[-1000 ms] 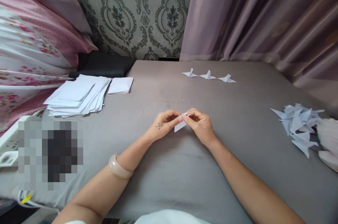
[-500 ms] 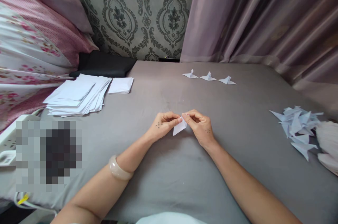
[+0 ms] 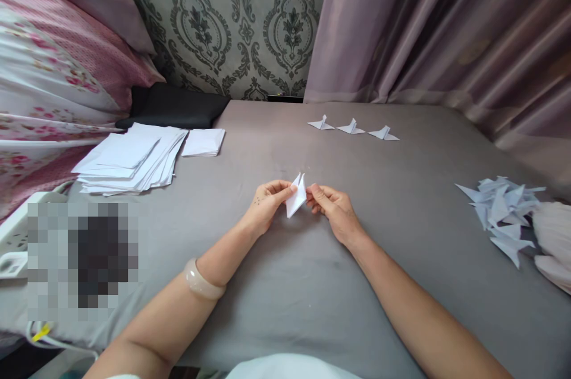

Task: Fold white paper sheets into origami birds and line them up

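Note:
My left hand (image 3: 268, 203) pinches a small folded white paper (image 3: 295, 197) between thumb and fingers, over the middle of the grey-covered surface. Two narrow points of the paper stick up at its top, and a slanted flap hangs below the thumb. Right beside the paper's right edge is my right hand (image 3: 334, 207), its thumb pressed to its curled fingers. Whether those fingertips touch the paper or pinch anything cannot be made out.
Three folded paper birds (image 3: 351, 127) stand in a row at the back. A heap of folded paper pieces (image 3: 504, 206) lies far right by pale cloth (image 3: 553, 230). Stacked white sheets (image 3: 129, 159) and a smaller paper stack (image 3: 203, 143) are at left, near a power strip (image 3: 18, 230).
My right fingers have come away from the top of the paper to its right side. The left hand has turned the paper more upright, and its two points now show.

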A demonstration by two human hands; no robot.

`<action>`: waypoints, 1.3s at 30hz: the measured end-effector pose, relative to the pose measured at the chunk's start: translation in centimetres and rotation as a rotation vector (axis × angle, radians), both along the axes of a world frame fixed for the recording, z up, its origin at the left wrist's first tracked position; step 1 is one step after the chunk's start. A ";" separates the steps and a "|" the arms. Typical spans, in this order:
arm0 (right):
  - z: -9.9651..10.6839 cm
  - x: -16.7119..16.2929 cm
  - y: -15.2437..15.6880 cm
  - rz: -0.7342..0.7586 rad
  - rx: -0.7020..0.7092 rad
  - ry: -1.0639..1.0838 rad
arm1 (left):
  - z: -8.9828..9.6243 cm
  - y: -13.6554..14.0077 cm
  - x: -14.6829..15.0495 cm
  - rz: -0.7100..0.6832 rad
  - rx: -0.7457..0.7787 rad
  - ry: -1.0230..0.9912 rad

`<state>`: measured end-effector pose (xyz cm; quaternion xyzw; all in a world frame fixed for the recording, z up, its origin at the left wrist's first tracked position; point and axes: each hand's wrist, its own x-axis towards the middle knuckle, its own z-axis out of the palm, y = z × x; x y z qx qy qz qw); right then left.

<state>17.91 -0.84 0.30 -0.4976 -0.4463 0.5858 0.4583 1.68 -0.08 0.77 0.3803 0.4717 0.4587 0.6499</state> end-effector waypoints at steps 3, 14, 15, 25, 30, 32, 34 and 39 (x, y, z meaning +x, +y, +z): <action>-0.2 -0.3 -0.2 -0.003 0.024 -0.084 | -0.2 0.1 -0.1 0.010 0.003 -0.006; -0.4 0.0 -0.2 0.057 0.119 -0.156 | -0.1 0.1 0.0 -0.060 0.006 -0.006; -0.3 0.0 -0.2 0.059 0.103 -0.145 | -0.1 0.1 -0.1 -0.047 -0.004 -0.011; -0.5 -0.3 -0.3 -0.012 0.149 -0.154 | -0.3 0.2 -0.1 -0.059 0.031 0.065; -0.9 -0.1 -0.6 -0.005 0.263 -0.417 | -1.1 0.5 -0.3 -0.020 0.187 0.232; -1.0 -0.1 -0.8 0.004 0.321 -0.545 | -1.2 0.5 -0.5 -0.006 0.317 0.403; -1.1 -0.1 -0.8 0.016 0.383 -0.648 | -1.0 0.4 -0.7 -0.004 0.452 0.573; -1.2 -0.2 -1.0 0.037 0.502 -0.811 | -1.0 0.0 -1.0 -0.195 0.687 0.835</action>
